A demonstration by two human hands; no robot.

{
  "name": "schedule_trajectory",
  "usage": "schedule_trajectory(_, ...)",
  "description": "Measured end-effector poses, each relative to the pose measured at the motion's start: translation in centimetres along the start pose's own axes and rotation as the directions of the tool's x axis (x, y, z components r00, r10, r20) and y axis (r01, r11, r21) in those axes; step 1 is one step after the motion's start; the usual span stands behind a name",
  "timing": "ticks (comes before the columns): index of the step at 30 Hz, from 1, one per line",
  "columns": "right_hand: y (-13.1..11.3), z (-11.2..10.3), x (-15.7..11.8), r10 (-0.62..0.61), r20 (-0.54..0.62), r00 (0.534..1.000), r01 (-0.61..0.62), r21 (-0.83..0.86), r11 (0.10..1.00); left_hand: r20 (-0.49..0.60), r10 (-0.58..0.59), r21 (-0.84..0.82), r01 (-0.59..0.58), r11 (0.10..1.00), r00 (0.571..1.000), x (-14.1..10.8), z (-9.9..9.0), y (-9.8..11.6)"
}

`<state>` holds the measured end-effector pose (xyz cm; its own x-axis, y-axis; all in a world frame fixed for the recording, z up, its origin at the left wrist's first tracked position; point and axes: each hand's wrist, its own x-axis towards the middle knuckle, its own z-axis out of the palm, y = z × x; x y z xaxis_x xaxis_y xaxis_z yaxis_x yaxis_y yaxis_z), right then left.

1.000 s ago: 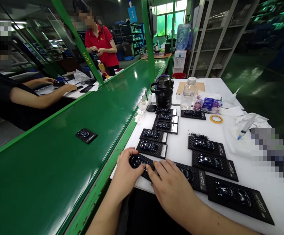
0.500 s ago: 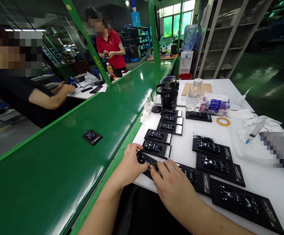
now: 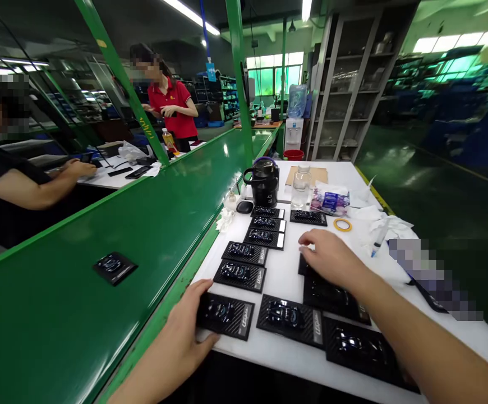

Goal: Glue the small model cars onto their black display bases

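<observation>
My left hand (image 3: 185, 320) grips the left end of a black plaque (image 3: 226, 315) that bears a small glossy car, at the table's near left corner. Thumb and fingers lie on opposite edges of it. Over the right-hand plaques hangs my right hand (image 3: 328, 255), its fingers bent together above the farthest one; whether they pinch anything is too small to tell. Partly under that forearm lies another car plaque (image 3: 332, 294). Two more, a middle one (image 3: 290, 318) and a right one (image 3: 362, 348), lie along the near edge. Several others form a column beyond my left hand.
A black jug (image 3: 265, 185), a clear bottle (image 3: 300, 188), a tissue pack (image 3: 330, 201), yellow tape (image 3: 342, 225) and a syringe (image 3: 379, 238) stand or lie farther back. Left runs a green conveyor (image 3: 155, 241) with one plaque (image 3: 115, 267). Two people are beyond it.
My right hand has left the near left plaque and moved right and away, over the right-hand plaques. My left hand remains at the near left plaque, which now lies straighter. The view has shifted.
</observation>
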<state>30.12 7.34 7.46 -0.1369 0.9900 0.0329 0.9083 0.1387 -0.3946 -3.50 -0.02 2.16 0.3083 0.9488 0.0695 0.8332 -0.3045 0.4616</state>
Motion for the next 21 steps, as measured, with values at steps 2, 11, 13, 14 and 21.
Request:
schedule_trajectory(2, 2.5, -1.1, 2.9, 0.097, 0.072, 0.993, -0.095, -0.035, 0.995, 0.013, 0.013, 0.061, -0.014, 0.998, 1.000, 0.1, -0.3, -0.6)
schedule_trajectory(11, 4.3, 2.9, 7.9, 0.252, 0.324, 0.912, -0.187, -0.218, 0.958, -0.214, -0.351, 0.270, 0.400, 0.876, 0.912, -6.5, -9.6, -11.5)
schedule_trajectory(13, 4.0, 3.5, 8.1, 0.251, 0.330, 0.910, -0.174, -0.245, 0.954, -0.305, -0.532, 0.277, 0.608, 0.744, 0.790, -9.8, -12.9, -15.5)
schedule_trajectory(14, 4.0, 3.6, 8.1, 0.243, 0.325, 0.914, -0.163, -0.253, 0.954, -0.333, -0.609, 0.252, 0.690, 0.678, 0.720, -11.5, -14.3, -17.3)
schedule_trajectory(21, 3.9, 1.0, 5.1, 0.103, 0.118, 0.988, -0.084, -0.155, 0.984, -0.472, -0.714, 0.258, 0.856, 0.449, 0.517, -15.3, -18.0, -21.1)
